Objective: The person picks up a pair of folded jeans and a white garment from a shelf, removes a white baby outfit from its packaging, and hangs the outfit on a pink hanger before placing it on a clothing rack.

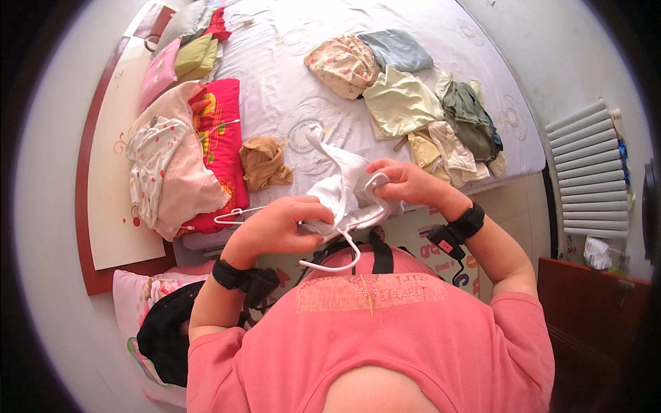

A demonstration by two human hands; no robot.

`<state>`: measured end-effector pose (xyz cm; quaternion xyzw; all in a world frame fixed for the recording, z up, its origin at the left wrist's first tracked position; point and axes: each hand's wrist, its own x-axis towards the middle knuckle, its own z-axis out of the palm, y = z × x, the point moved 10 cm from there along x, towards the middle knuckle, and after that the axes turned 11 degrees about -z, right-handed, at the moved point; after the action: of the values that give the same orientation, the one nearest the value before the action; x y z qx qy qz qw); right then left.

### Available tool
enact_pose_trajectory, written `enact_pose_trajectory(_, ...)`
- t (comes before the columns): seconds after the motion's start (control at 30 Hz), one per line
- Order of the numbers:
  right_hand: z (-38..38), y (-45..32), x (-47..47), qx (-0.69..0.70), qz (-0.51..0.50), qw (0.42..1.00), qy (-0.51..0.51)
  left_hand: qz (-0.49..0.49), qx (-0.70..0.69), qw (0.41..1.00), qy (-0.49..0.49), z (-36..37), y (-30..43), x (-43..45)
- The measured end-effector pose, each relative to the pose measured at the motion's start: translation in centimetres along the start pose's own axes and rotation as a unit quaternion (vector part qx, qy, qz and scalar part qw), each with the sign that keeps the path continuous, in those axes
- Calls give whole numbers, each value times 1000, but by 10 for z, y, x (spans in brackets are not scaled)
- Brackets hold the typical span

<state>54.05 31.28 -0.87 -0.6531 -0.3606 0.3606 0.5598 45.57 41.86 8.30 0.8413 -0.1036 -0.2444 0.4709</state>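
Note:
Between my hands is a white garment (pixel 351 165) with a white hanger (pixel 330 267) partly inside it. The hanger's hook points down toward my shirt. My left hand (pixel 286 224) grips the garment near the base of the hook. With thumb and fingers, my right hand (pixel 405 180) pinches the garment's edge, close to one rounded end of the hanger. Part of the garment stretches forward over the bed. Just left of my left hand, another white hanger (pixel 230 217) reaches over the bed's edge. A crumpled brown garment (pixel 266 162) lies beyond it on the bed.
On the bed's white sheet (pixel 273 62), several garments (pixel 405 100) lie in a group at right. A red quilt (pixel 224 144) with pink cloth (pixel 191 191) is at left, near pillows (pixel 196 59). A radiator (pixel 588 170) stands right; a black cloth (pixel 168 333) lies low left.

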Motion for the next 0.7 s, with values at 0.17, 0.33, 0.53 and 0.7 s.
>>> enact_pose_trajectory(0.17,33,-33,-2,-68,-130,986,-76,7,3,1000,-29,15,-2,3)
enact_pose_trajectory(0.33,61,-26,-6,-98,-112,976,-161,19,-2,998,-52,22,-2,3)
enact_pose_trajectory(0.53,60,-22,-13,-164,-130,970,-122,14,-6,999,-43,29,-17,-2)
enact_pose_trajectory(0.7,45,-40,-26,-184,-166,969,-23,-134,-105,985,-25,24,-56,-16)
